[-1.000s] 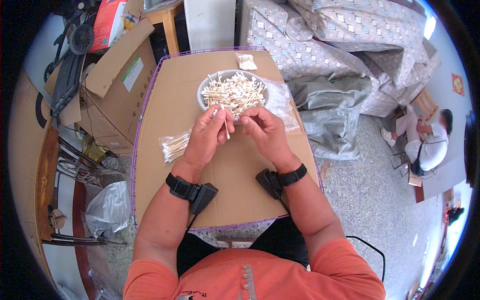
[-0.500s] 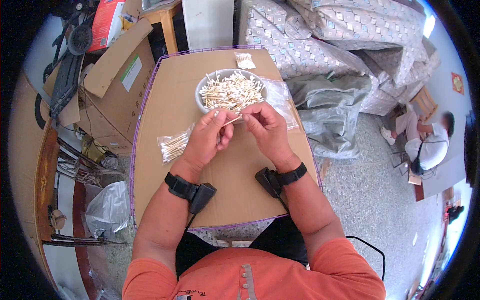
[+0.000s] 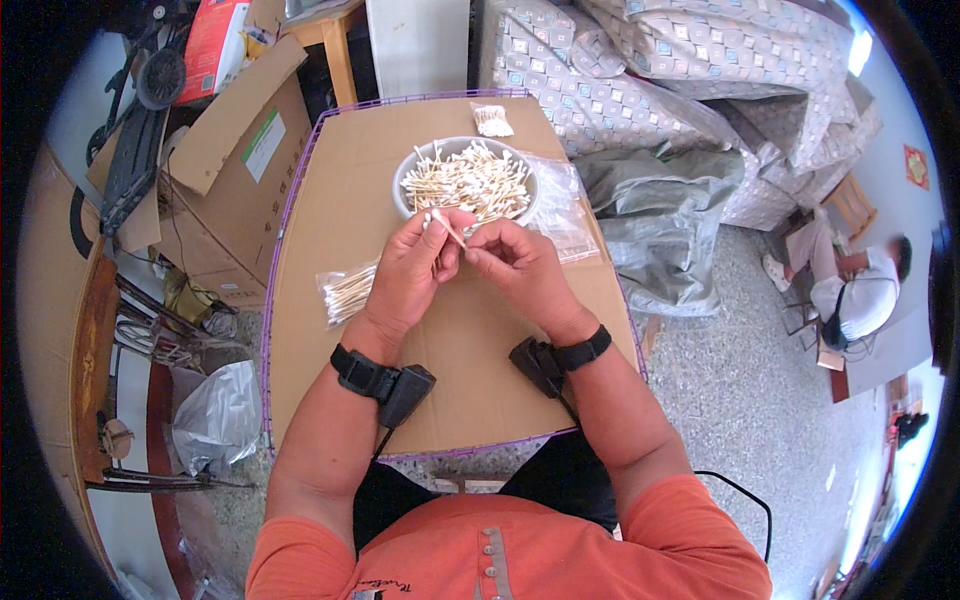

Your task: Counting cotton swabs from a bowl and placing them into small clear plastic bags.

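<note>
Just in front of the bowl, my left hand [image 3: 408,272] is closed in a pinch on cotton swabs [image 3: 447,228], white tips poking up past the thumb. The fingers of my right hand [image 3: 527,268] are pinched at the lower end of a swab, close beside the left hand. A grey round bowl [image 3: 534,190] heaped with loose cotton swabs [image 3: 468,180] stands beyond both hands. By my left wrist lies a clear packet of swabs [image 3: 346,294]. Another small packet [image 3: 492,120] sits behind the bowl, and flat clear plastic bags [image 3: 568,212] lie to its right.
Cardboard [image 3: 470,390] covers the table, edged in purple. An open carton [image 3: 225,190] and a wooden piece of furniture [image 3: 92,370] stand left. Wrapped patterned bundles [image 3: 620,110] and a grey-green sack [image 3: 660,230] crowd the right. Farther right a person [image 3: 865,290] sits.
The swab between my hands has turned from nearly level to steeply slanted. My right hand has moved slightly down, and its fingers are now at the swab's lower end.
</note>
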`<state>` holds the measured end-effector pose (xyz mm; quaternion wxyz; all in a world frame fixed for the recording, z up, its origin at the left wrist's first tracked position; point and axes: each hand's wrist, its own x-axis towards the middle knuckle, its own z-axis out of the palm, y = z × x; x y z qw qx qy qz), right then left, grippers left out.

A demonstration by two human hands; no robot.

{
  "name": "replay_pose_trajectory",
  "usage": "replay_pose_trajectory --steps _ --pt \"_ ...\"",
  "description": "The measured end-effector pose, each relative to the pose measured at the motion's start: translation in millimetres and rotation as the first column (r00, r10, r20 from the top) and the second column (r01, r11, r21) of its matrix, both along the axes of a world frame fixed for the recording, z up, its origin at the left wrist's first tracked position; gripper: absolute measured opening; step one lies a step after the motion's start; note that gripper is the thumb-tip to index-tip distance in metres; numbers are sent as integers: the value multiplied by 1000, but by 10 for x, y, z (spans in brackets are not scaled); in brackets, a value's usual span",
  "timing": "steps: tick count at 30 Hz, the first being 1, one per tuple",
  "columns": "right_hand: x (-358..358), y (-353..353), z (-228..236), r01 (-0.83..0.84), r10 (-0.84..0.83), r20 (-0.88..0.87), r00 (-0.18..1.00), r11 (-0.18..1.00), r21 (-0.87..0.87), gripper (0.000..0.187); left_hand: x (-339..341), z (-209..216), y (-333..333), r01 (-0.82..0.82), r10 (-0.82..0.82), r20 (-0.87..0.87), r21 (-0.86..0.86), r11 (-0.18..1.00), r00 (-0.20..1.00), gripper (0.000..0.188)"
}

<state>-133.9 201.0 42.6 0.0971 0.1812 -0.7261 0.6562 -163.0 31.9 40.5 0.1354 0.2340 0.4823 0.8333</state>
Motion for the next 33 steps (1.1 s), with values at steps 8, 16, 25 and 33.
replay_pose_trajectory --steps 8,16,25,33 --pt "-12 -33 -56 -48 49 23 999 998 -44 3 34 31 25 -33 33 -23 -23 999 999 31" --pt "-12 -23 -26 -37 39 44 998 998 -46 4 59 70 15 -59 52 -86 -80 995 995 32" --pt "-20 131 127 148 -149 -75 986 989 -28 5 125 309 36 -97 103 -69 87 992 992 30" --pt "-224 304 603 353 -151 -429 891 824 443 19 754 401 -320 -103 89 -62 -264 959 994 31"
